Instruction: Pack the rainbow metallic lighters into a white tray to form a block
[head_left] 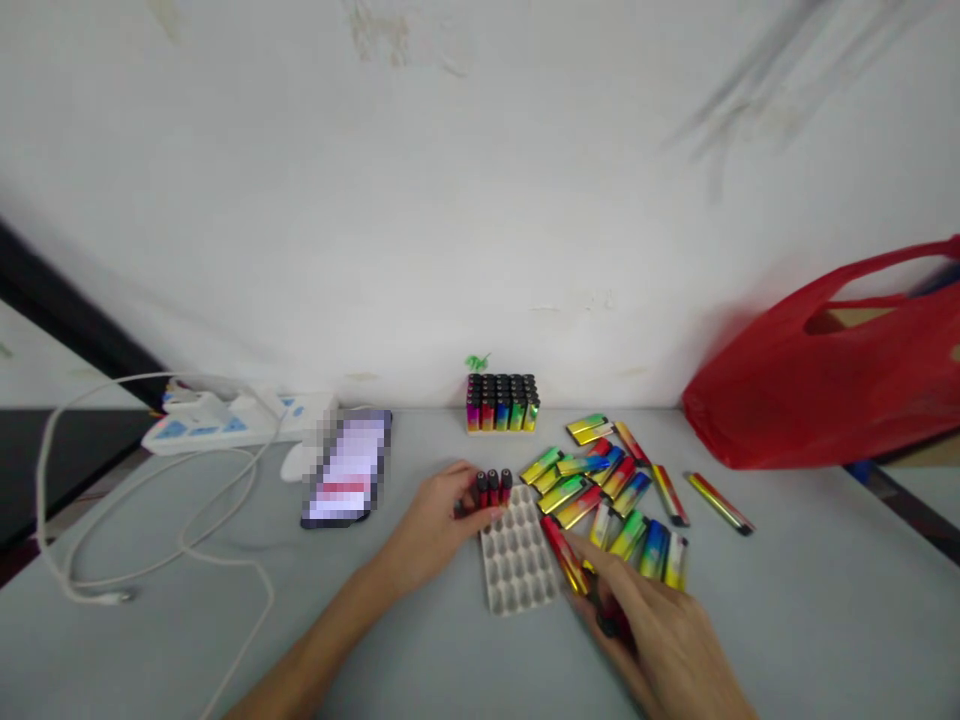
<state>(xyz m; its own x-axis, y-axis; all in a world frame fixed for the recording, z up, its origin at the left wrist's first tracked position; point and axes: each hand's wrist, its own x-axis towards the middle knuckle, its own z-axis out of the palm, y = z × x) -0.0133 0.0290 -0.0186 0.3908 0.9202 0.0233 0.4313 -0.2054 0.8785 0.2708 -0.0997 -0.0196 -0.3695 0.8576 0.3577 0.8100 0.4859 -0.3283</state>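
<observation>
A pale tray with rows of small hollows lies on the table in front of me. Three red lighters with black tops stand upright in its far row. My left hand is closed around the left side of these lighters, with the thumb in front and the fingers behind. To the right of the tray, my right hand grips a red and yellow lighter, which is tilted. Its black top end points toward my palm. Beyond that hand lies a loose pile of multicoloured lighters.
A full block of upright lighters stands against the wall. On the left are a phone, a white power strip and a looping white cable. A red bag rests at the right.
</observation>
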